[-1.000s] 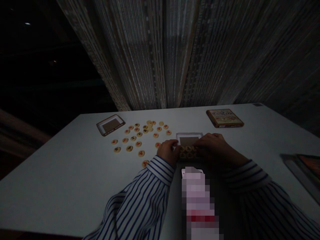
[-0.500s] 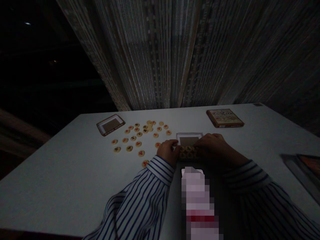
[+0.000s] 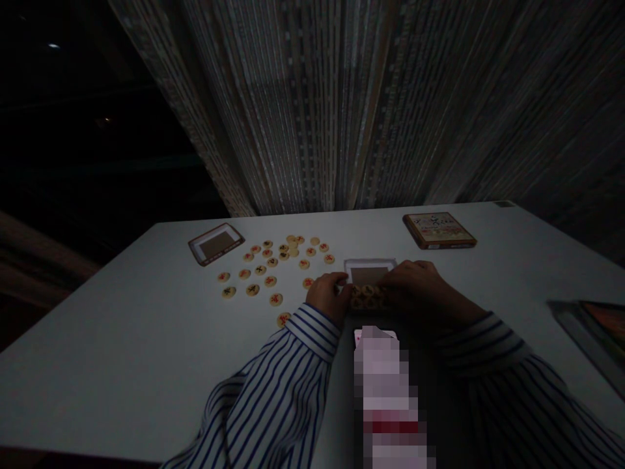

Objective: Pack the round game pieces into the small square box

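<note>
A small open box (image 3: 374, 275) with pale walls and a brown floor lies between my hands. Rows of round wooden xiangqi pieces (image 3: 368, 291) fill its near part. My left hand (image 3: 328, 296) is closed around the box's left side, thumb by the pieces. Over the box's right side bends my right hand (image 3: 422, 290), its fingertips down among the pieces; they are dark, and what they pinch is hidden. Loose xiangqi pieces (image 3: 270, 281), some with red and some with black characters, lie scattered left of the box.
A second shallow tray or lid (image 3: 198, 255) lies at the table's back left. A closed printed box (image 3: 439, 230) rests at the back right. Close to me is a lit phone (image 3: 361, 335), mostly pixelated. A dark flat object (image 3: 603, 319) is at the right. Striped curtains (image 3: 312, 117) hang behind the white table (image 3: 146, 365).
Both hands stay at the box in nearly the same pose. The loose pieces and other things lie where they were.
</note>
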`<action>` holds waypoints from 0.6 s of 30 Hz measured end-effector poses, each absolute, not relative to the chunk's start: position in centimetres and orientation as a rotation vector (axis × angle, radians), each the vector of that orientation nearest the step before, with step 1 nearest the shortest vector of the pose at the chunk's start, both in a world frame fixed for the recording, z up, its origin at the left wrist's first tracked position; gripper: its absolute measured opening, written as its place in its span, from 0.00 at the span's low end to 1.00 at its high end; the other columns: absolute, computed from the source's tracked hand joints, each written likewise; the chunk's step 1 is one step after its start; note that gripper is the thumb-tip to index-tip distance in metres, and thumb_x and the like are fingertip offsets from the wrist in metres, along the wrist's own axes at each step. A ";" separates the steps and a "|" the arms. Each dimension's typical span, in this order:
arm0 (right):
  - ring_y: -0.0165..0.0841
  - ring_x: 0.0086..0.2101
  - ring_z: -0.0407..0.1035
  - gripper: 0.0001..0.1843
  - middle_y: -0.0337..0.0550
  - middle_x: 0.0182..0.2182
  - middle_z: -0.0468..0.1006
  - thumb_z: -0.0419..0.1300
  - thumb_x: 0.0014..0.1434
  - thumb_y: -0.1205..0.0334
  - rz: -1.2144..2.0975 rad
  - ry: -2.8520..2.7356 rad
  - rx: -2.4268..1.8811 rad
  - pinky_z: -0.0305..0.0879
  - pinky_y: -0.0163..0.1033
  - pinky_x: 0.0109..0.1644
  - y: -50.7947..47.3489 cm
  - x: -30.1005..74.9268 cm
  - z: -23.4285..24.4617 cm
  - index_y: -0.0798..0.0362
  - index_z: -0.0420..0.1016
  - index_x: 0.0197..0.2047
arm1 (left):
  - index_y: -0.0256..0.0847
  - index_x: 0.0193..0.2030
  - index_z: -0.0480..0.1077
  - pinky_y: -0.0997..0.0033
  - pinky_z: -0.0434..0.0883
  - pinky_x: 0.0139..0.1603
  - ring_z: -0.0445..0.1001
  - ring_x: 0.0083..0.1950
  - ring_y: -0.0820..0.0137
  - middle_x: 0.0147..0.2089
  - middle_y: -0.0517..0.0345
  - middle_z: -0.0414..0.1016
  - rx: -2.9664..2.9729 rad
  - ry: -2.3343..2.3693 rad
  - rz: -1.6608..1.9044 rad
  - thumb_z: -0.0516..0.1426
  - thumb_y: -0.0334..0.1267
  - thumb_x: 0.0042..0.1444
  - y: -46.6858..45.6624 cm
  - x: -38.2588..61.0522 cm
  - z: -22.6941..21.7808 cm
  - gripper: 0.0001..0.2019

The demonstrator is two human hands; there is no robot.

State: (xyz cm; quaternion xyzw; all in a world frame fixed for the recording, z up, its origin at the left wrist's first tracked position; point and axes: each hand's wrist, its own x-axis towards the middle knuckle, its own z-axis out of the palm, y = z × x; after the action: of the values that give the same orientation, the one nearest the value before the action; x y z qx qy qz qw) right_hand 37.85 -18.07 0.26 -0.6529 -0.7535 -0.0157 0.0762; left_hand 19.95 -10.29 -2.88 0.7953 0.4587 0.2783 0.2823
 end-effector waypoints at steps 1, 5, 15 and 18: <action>0.38 0.40 0.66 0.13 0.39 0.35 0.78 0.56 0.49 0.64 -0.045 -2.256 -1.968 0.49 0.48 0.44 -18.1 37.8 0.3 0.43 0.75 0.38 | 0.37 0.41 0.73 0.69 0.69 0.39 0.72 0.34 0.71 0.36 0.54 0.76 2.128 1.232 0.747 0.57 0.33 0.48 -10.3 20.0 -2.8 0.12; 0.39 0.39 0.66 0.14 0.41 0.35 0.78 0.55 0.49 0.64 -0.073 -2.228 -1.987 0.50 0.48 0.44 -18.2 37.7 0.5 0.44 0.75 0.39 | 0.37 0.41 0.73 0.69 0.69 0.40 0.72 0.35 0.70 0.36 0.54 0.76 2.129 1.232 0.746 0.57 0.33 0.49 -10.4 19.9 -2.7 0.12; 0.38 0.40 0.67 0.14 0.42 0.35 0.78 0.55 0.49 0.65 -0.037 -2.238 -2.002 0.51 0.47 0.45 -18.2 37.7 0.5 0.45 0.75 0.39 | 0.37 0.41 0.73 0.71 0.69 0.37 0.71 0.33 0.72 0.34 0.54 0.76 2.130 1.233 0.757 0.57 0.33 0.48 -10.4 19.9 -2.7 0.12; 0.38 0.40 0.67 0.14 0.43 0.36 0.78 0.54 0.50 0.65 -0.068 -2.188 -1.983 0.53 0.46 0.45 -18.3 37.9 0.6 0.47 0.75 0.40 | 0.36 0.41 0.73 0.71 0.69 0.36 0.71 0.32 0.72 0.35 0.54 0.76 2.119 1.239 0.766 0.57 0.33 0.48 -10.5 20.0 -2.7 0.12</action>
State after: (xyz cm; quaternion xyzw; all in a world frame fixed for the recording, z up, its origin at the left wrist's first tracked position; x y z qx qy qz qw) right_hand 37.93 -18.25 0.63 -0.6685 -0.7374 -0.0228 0.0937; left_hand 19.97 -10.46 -2.74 0.7907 0.4625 0.2858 0.2814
